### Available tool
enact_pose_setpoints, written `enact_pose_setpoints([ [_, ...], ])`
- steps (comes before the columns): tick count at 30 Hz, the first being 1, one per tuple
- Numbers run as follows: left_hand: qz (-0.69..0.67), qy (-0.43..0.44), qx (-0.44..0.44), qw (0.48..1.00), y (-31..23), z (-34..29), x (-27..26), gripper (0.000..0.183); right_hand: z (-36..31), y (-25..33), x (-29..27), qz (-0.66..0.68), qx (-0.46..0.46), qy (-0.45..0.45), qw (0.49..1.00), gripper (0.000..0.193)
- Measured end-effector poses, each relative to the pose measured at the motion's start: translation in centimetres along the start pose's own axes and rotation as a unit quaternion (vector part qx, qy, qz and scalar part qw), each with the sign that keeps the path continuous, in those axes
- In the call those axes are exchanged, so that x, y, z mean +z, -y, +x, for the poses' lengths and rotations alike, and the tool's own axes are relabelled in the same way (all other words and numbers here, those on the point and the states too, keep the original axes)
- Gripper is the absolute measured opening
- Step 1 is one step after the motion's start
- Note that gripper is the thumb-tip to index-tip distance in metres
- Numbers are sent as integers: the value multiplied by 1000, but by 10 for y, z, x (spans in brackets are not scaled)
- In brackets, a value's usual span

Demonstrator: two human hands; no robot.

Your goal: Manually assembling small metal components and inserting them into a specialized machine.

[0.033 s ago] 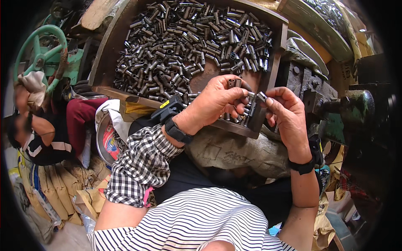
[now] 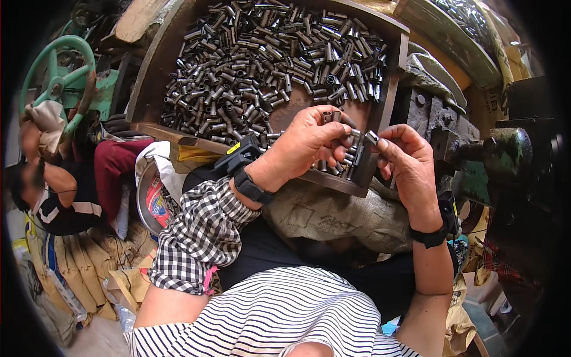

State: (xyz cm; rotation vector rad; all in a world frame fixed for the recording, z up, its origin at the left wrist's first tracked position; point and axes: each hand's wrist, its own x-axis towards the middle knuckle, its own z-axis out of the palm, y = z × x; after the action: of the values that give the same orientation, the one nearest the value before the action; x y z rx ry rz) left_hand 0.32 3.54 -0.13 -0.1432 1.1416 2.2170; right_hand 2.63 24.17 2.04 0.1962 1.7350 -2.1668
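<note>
One brown tray (image 2: 156, 62) was the largest thing, its side walls and front wall visible around metal tubes (image 2: 238, 71) too many to count; they lay heaped, with bare floor showing near the middle. One striped shirt (image 2: 262, 315) filled the lower edge. One dark machine (image 2: 508, 152) stood at the right, and one co-worker (image 2: 68, 205) in dark clothing was at the far left, well apart from the tray. One trough (image 2: 449, 41) of small metal pieces lay at the upper right; one large greyish sack (image 2: 345, 217) hung below the tray's front wall. One green handwheel (image 2: 56, 86) stood at the upper left. One checked sleeve (image 2: 196, 238) covered the left forearm, near one metal bowl (image 2: 141, 205).

Two hands met above the tray's front right corner. The left hand (image 2: 324, 137) had its fingers curled, thumb close to forefinger; a bright tube end showed at their tips, but whether they gripped it could not be told. Two more tube ends showed just above that forefinger, held or lying behind it, unclear which. The right hand (image 2: 405, 156) pinched one short tube (image 2: 371, 138) between thumb and fingers, tilted, near the left fingertips. Two black wristbands (image 2: 253, 187) circled the wrists, one on each.
</note>
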Motion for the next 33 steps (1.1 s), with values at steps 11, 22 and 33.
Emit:
enact_pose_setpoints([
  [11, 3, 0, -6, 1000, -1, 1, -2, 13, -1, -7, 6, 1, -12, -1, 1000, 13],
  [22, 23, -7, -33, 999, -1, -2, 0, 14, 1, -14, 6, 87, 12, -6, 996, 10],
  [33, 204, 66, -71, 974, -9, -10, 16, 15, 0, 5, -6, 46, 94, 109, 988, 13],
])
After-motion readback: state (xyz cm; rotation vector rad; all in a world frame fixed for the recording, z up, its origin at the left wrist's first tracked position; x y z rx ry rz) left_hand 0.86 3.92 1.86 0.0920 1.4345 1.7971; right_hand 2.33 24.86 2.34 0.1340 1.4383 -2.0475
